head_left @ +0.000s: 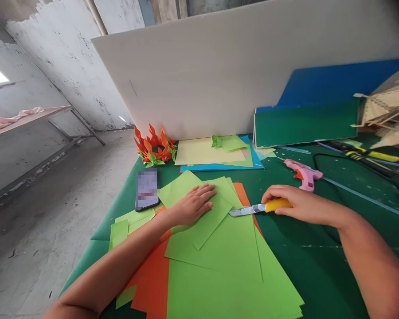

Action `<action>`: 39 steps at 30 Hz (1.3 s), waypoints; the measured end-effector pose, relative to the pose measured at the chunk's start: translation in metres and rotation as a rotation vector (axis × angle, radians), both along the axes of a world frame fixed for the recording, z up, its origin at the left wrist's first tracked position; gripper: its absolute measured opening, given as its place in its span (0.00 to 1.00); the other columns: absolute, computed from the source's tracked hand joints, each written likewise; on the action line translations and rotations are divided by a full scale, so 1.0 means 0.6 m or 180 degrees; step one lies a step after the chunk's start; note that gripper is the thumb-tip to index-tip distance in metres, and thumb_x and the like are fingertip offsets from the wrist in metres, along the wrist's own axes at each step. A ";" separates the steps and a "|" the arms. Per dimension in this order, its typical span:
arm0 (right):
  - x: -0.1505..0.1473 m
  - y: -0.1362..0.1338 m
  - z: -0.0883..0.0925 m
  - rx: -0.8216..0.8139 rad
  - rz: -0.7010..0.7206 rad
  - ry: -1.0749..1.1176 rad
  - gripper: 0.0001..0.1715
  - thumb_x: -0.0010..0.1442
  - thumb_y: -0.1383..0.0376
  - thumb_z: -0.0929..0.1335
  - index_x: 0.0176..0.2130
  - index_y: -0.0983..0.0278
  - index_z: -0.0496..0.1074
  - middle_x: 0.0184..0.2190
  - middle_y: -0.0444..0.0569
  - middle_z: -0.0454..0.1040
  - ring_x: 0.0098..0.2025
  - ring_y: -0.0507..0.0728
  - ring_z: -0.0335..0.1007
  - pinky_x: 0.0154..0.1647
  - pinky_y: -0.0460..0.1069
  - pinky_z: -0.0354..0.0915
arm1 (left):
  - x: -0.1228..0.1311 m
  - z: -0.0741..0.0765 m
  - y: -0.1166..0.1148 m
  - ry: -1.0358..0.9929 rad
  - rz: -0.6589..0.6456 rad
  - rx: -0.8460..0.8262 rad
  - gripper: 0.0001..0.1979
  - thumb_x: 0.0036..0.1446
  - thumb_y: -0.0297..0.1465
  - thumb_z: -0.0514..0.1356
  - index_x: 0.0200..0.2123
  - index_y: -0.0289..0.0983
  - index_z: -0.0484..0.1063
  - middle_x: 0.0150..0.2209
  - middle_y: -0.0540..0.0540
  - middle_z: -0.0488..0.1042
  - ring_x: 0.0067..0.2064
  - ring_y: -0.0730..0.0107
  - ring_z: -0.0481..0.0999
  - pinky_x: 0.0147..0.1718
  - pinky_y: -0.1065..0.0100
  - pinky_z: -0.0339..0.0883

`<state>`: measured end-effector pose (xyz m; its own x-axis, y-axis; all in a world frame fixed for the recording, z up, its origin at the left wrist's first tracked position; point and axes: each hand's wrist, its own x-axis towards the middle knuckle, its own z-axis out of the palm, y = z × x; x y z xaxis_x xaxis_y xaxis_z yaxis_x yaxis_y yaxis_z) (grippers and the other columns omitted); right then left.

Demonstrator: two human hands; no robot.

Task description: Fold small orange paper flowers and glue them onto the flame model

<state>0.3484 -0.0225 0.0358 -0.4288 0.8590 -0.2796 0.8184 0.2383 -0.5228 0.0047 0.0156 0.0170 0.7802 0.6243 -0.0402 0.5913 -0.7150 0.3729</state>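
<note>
My left hand (193,204) lies flat, fingers stretched out, on a green paper sheet (203,231) at the top of the pile. In my right hand (284,203) is a utility knife (248,210) with a yellow handle, its metal blade pointing left. The blade tip is at the right corner of that top sheet; whether it touches the paper I cannot tell. More green sheets (226,288) lie beneath, overlapping orange paper (153,288). Small green paper pieces (136,220) are left of my left wrist.
A phone (146,189) and an orange-green folded-paper ring (155,148) are at the left. Behind lie cream paper (199,152) and blue sheets (219,167). A pink glue gun (302,174), pliers (379,155) and a stick structure (390,113) occupy the right. A white board (193,84) stands behind.
</note>
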 end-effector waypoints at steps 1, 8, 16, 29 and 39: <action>0.000 0.000 0.000 0.0000 0.0011 0.0019 0.15 0.55 0.63 0.65 0.44 0.53 0.70 0.52 0.44 0.69 0.52 0.62 0.67 0.48 0.54 0.65 | 0.000 0.001 -0.001 0.0007 0.0007 -0.0015 0.29 0.69 0.45 0.38 0.65 0.37 0.54 0.69 0.43 0.52 0.70 0.65 0.45 0.68 0.58 0.39; 0.007 0.000 0.001 0.0046 0.0029 0.0037 0.16 0.55 0.63 0.65 0.45 0.53 0.70 0.52 0.45 0.70 0.53 0.64 0.67 0.51 0.55 0.64 | 0.001 0.002 -0.002 -0.0010 0.0063 -0.0054 0.29 0.69 0.45 0.38 0.65 0.38 0.54 0.69 0.43 0.53 0.70 0.65 0.46 0.68 0.58 0.40; 0.022 0.002 -0.008 -0.0003 0.0045 0.0040 0.16 0.56 0.62 0.65 0.45 0.52 0.70 0.52 0.44 0.70 0.53 0.63 0.67 0.52 0.56 0.63 | -0.001 0.001 -0.002 -0.0064 0.0040 -0.0063 0.28 0.69 0.44 0.37 0.65 0.38 0.54 0.69 0.44 0.53 0.70 0.66 0.47 0.68 0.59 0.40; 0.016 0.003 -0.010 0.0045 0.0013 0.0061 0.16 0.55 0.61 0.66 0.45 0.52 0.71 0.51 0.43 0.71 0.51 0.62 0.70 0.49 0.55 0.65 | -0.001 0.000 -0.003 -0.0011 0.0089 -0.0053 0.28 0.69 0.44 0.37 0.65 0.39 0.54 0.69 0.44 0.53 0.70 0.65 0.45 0.68 0.59 0.40; -0.078 -0.019 0.008 0.0053 0.0234 0.0267 0.18 0.55 0.58 0.67 0.46 0.54 0.71 0.48 0.48 0.72 0.46 0.62 0.70 0.44 0.53 0.65 | 0.006 -0.010 -0.024 0.0016 0.0206 0.0186 0.28 0.66 0.47 0.44 0.63 0.39 0.57 0.68 0.40 0.54 0.70 0.57 0.46 0.67 0.50 0.43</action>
